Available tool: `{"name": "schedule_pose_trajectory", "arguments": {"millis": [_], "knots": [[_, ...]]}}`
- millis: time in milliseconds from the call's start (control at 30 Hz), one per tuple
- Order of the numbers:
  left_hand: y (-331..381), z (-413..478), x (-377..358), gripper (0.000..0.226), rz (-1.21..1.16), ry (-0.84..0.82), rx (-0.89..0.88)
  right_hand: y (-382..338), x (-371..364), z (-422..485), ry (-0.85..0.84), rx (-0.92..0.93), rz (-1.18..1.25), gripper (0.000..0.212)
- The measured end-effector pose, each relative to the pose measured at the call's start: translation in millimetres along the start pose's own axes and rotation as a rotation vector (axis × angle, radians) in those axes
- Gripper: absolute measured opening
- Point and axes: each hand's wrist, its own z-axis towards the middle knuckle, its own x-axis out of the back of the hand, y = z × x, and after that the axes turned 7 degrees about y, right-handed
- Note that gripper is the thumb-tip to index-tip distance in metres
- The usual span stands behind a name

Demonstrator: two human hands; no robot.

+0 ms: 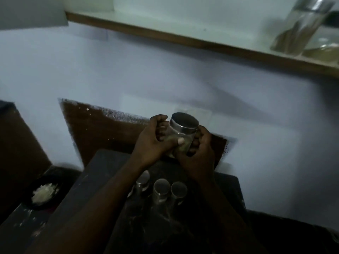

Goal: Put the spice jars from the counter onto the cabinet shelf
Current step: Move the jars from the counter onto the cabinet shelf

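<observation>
My left grip point(154, 142) and right grip point(200, 154) curl round one jar point(183, 133) over the table point(102, 167). Carrying step, I judge; next, raise it onto the shelf point(165, 36).

Shelf jars point(300, 28) blurred, one cut by rt edge; left arm point(113, 195) hides pt of counter jars point(161, 189); held jar point(184, 123) contents unclear

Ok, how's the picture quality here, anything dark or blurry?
Head view: dim overall, the counter nearly black, so the counter jars barely show; motion blur smears the shelf jars at top right; the held jar and its lid look fairly sharp.
</observation>
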Motion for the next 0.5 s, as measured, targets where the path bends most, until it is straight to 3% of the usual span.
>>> {"name": "schedule_pose_trajectory", "arguments": {"millis": [200,400,500], "knots": [[80.8,41.1,-39.0,0.057,-0.054,0.085,-0.19,-53.2,52.8,76.7,0.104,0.213,0.039,0.089],[179.0,97.6,-72.3,0.049,-0.092,0.167,-0.457,-114.0,107.3,157.7,0.266,0.407,0.064,0.084],[217.1,128.2,-94.3,0.057,-0.037,0.19,-0.525,-134.2,125.6,198.9,0.319,0.423,0.076,0.079]]}}
